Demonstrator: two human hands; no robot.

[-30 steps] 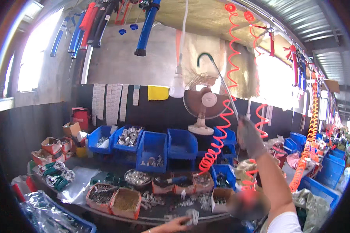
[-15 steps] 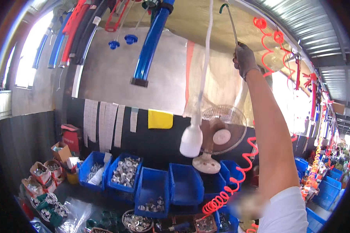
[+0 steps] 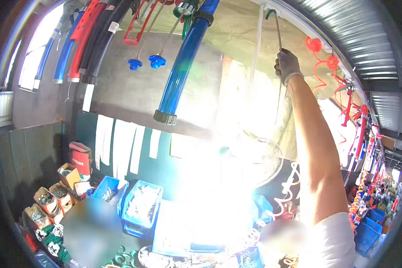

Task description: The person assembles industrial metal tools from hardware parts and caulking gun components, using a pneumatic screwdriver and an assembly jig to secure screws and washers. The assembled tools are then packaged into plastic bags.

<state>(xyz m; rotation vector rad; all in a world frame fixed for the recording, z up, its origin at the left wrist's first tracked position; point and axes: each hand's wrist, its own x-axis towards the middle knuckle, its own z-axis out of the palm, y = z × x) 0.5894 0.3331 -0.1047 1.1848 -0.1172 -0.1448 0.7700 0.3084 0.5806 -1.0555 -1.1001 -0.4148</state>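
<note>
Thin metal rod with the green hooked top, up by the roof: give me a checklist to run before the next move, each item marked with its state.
1. Grip on the thin metal rod with the green hooked top: the gloved right hand is closed around its lower part. Ok.
2. Hook at the white overhead rail: the tip reaches it, but whether it has caught is unclear. Cannot tell.
3. Arm reach: the right arm is stretched almost straight. Ok, with little reach left.
4. Space beside the rod: the long blue hanging tube and the red coiled hose hang apart from it. Ok.
5. Left hand: out of view. Cannot tell.
6. View below: glare whites out the middle. Not ok.
</note>
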